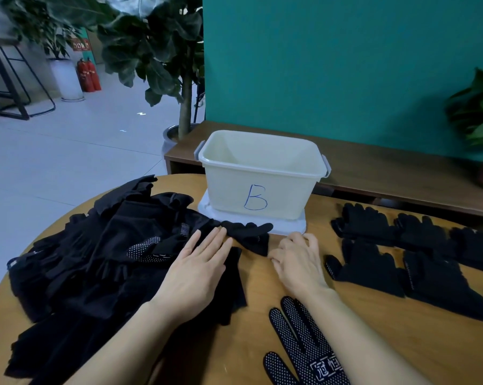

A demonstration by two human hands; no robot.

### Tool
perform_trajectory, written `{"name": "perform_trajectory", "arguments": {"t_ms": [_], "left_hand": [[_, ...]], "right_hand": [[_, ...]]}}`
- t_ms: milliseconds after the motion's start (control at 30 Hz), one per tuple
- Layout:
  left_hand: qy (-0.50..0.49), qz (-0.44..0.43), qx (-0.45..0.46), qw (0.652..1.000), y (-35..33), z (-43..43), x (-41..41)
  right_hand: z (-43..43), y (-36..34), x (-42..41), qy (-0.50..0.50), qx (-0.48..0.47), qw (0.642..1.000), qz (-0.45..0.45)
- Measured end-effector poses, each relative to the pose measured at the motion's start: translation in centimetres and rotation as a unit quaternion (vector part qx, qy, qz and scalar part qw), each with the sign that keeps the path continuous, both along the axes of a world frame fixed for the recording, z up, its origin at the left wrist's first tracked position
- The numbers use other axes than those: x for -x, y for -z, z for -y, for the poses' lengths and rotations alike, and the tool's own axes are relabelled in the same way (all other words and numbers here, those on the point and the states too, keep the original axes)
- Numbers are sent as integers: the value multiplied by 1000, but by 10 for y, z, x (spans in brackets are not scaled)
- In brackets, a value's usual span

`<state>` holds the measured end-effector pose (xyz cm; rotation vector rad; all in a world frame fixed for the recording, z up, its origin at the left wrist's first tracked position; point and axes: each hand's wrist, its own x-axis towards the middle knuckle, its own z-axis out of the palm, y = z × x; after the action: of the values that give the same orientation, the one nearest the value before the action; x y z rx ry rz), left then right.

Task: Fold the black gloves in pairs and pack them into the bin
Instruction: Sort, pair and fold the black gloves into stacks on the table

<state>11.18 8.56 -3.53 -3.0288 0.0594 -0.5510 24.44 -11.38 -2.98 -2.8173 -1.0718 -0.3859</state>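
Presses the left hand [195, 269] flat, fingers straight, on a black glove [251, 237] lying just in front of the bin [262, 173], towards its left corner; grips nothing. Rests the right hand [300, 259] in front of the bin too, fingers bent, tips close to that glove's near edge. Cannot tell whether pinching the cloth or merely touching the table [373, 351]. Looks to be at the flattening step, with nothing visible inside the bin from this angle.

Could go wrong in several ways from here:

- Might drag neighbouring cloth along on lifting, given the overlap with the loose heap of gloves [95, 245] left of the bin, edges lost black on black.
- Might pair wrongly for the same reason: hard to tell one layer from two.
- Risks a fold springing open, the knit looking soft and limp, unless held down right up to the drop into the bin.
- Could sweep the dotted glove [304, 345], lying well in front of the bin at the table's near side, off the edge with the right forearm passing over it.
- Might disturb the laid-out gloves [401, 245] right of the bin on reaching across.
- Could also nudge the bin itself, perched on a white lid-like base [293, 226] and perhaps apt to slide, with the glove's fingertips lying against that base.
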Motion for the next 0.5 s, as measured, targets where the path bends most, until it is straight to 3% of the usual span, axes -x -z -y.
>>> {"name": "perform_trajectory", "arguments": {"t_ms": [200,333,500], "left_hand": [[-19,7,-8,1000,-6,7,5],[-22,10,-12,1000,-9,8,10],[-34,6,-18,999,-15,-1,15]], "right_hand": [[1,-17,12,-48,-8,998,-44],[-8,-13,18,-30,54,992,-111],[28,-11,19,-30,76,991,-108]]}}
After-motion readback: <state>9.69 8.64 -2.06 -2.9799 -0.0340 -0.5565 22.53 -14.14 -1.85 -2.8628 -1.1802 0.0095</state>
